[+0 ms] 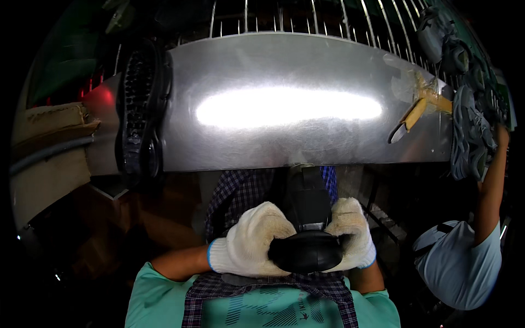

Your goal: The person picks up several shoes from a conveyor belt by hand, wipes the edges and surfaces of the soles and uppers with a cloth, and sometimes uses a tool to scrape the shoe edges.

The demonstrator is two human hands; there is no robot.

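Note:
Both my hands wear white knitted gloves and grip a black shoe (305, 252) close to my body, below the front edge of the metal table. My left hand (256, 240) is closed around its left side, and my right hand (351, 232) is closed on its right side. The shoe's rounded end points toward me. A dark, strap-like part (310, 194) stretches from it toward the table edge; whether it belongs to the shoe I cannot tell. The fingertips of both hands are mostly hidden.
A black pair of shoes (141, 109) lies on the metal table (262, 145) at left, one treaded sole showing. To the right is a yellow-handled blade-like tool (410, 120). Grey sneakers (470, 131) stand at far right, where another person's arm (492, 186) reaches. Metal rods (314, 19) line the back.

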